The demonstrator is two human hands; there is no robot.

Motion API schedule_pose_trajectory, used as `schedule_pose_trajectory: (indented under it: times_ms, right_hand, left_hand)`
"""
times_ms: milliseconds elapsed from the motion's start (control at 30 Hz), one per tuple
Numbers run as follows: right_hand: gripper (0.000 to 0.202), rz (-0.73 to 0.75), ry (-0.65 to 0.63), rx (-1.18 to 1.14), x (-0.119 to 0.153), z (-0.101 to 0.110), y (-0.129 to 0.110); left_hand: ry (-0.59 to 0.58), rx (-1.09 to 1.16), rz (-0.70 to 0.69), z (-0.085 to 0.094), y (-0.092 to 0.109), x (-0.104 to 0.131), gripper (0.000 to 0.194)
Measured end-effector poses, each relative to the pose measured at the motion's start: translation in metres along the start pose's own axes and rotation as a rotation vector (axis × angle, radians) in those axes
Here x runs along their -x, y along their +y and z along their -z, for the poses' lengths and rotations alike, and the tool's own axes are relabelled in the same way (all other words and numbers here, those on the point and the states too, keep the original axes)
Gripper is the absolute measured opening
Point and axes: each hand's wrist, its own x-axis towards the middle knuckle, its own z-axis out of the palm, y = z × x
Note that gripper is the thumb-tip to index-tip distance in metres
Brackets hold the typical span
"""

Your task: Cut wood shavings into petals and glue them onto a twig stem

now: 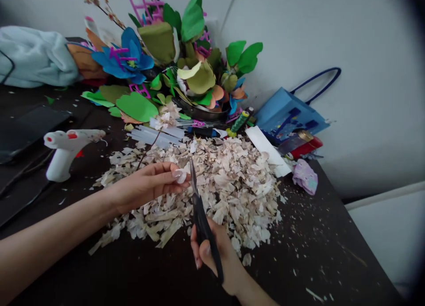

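Between the thumb and fingers of my left hand point(152, 184) is a small whitish petal-like piece point(181, 176), pinched above the heap. My right hand point(215, 253) grips the black handles of a pair of scissors point(201, 217), whose blades point away from me, close beside the piece. The blades look nearly closed. Beneath both hands spreads a wide heap of dry, pale petal-like scraps point(232, 186). Behind my left hand a thin brown stem point(150, 149) with a pale, ruffled flower point(167, 116) at its top leans over the heap.
A white glue gun point(63, 153) lies on the dark table point(315, 235) at left, near clear glue sticks point(156, 137). Colourful craft flowers point(195, 75) stand at the back. A green thread spool point(239, 121), white strip point(268, 151) and blue bag point(288, 113) are farther right.
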Motion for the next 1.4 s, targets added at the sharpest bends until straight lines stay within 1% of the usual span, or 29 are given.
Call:
schedule_pose_trajectory:
  times_ms: [100, 233, 400, 567, 1067, 1267, 1400]
  right_hand:
    - [0.071, -0.064, -0.019, 0.010, 0.000, 0.001, -0.001]
    - [0.071, -0.076, -0.033, 0.034, 0.000, 0.001, -0.004]
    - [0.069, -0.108, -0.028, 0.024, -0.001, 0.001, -0.003]
    - [0.066, -0.139, -0.025, 0.014, -0.003, 0.004, 0.002]
    - [0.063, -0.133, -0.006, 0.072, -0.003, 0.005, 0.004]
    - [0.065, -0.138, 0.003, 0.043, -0.003, 0.005, 0.005]
    - [0.062, -0.127, 0.000, 0.029, -0.003, 0.005, 0.007]
  left_hand:
    - [0.008, 0.014, -0.021, 0.003, 0.003, -0.002, 0.022]
    - [0.024, -0.013, -0.051, 0.005, 0.006, -0.004, 0.024]
    - [0.072, -0.016, -0.036, 0.005, 0.009, -0.005, 0.023]
    - [0.078, -0.005, -0.026, 0.006, 0.010, -0.005, 0.022]
    - [0.080, 0.065, 0.009, 0.007, 0.005, -0.006, 0.015]
    - [0.083, 0.069, 0.004, 0.007, 0.004, -0.006, 0.014]
    - [0.072, 0.068, -0.001, 0.008, 0.003, -0.007, 0.013]
